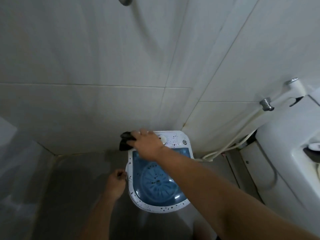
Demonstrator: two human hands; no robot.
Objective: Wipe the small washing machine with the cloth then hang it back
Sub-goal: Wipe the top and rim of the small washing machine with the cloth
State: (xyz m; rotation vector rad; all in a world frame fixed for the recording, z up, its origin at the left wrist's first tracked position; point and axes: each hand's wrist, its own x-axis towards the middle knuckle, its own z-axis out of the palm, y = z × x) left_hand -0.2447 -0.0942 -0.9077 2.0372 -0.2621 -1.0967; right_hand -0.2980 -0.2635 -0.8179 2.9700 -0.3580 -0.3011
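Right forearm crossed the blue lid; the right hand point(147, 142) pressed a dark cloth point(126, 141) on the washing machine point(174, 206) back-left corner, grip curled around it. Left hand point(116, 181) pinched the rim. Overhanging cloth might slip floorward.

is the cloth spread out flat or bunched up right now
Bunched up. The dark cloth sits crumpled under the right hand at the washing machine's back left corner.

washing machines: one point(160, 172) | cloths: one point(125, 141) | hands: two, left point(116, 183) and right point(147, 144) | hoses: one point(230, 141) | toilets: one point(285, 153)
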